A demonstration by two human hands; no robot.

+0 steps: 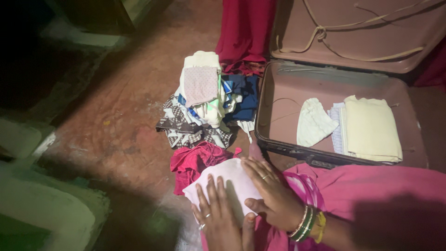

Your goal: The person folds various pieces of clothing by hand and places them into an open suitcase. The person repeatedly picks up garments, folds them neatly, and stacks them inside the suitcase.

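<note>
White cloth (pixel 230 179) lies on the person's lap, pressed flat under two open hands, left hand (pixel 218 218) and right hand (pixel 272 193). One open suitcase (pixel 278 93) holds three folded pieces; one clothes pile (pixel 206 107) sits beside it.

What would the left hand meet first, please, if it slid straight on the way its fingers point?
Probably the red cloth: the left hand lies flat on the white cloth, fingers pointing up-frame, and the red cloth lies just beyond its far edge.
</note>
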